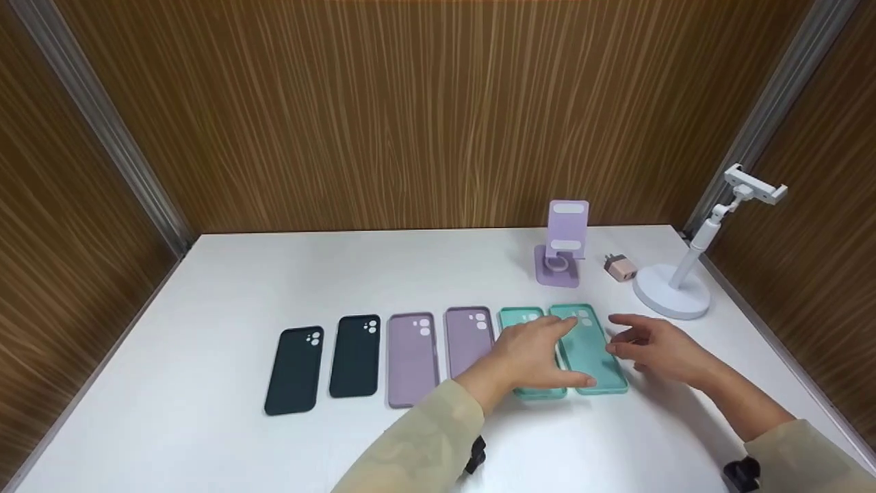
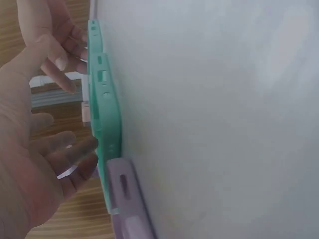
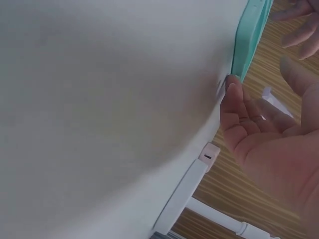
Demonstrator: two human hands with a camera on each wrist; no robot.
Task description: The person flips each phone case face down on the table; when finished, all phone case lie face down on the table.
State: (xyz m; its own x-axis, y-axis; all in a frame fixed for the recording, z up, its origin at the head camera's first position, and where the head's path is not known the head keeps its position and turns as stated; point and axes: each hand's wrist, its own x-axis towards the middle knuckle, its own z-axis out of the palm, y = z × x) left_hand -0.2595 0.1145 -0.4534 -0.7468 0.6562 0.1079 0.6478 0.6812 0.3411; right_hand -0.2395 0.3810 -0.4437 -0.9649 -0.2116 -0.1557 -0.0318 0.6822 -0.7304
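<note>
Two teal phone cases lie side by side at the right end of a row on the white table. Over them stretches my left hand (image 1: 534, 352), thumb and fingers spread, hiding much of the inner teal case (image 1: 542, 394). The outer teal case (image 1: 590, 349) shows its camera cutouts at the top. Beside its right edge is my right hand (image 1: 660, 349), fingers loosely bent with nothing between them. In the right wrist view, its fingertips (image 3: 233, 87) are right at the end of a teal case (image 3: 246, 42). To the left lie two purple phone cases (image 1: 412, 363).
Further left lie two black phone cases (image 1: 294, 370). Behind the row stand a purple phone stand (image 1: 567, 229), a pink charger plug (image 1: 620, 268) and a white phone holder (image 1: 672, 294) on a round base. Wood-grain panels (image 1: 438, 116) enclose the table's back and sides.
</note>
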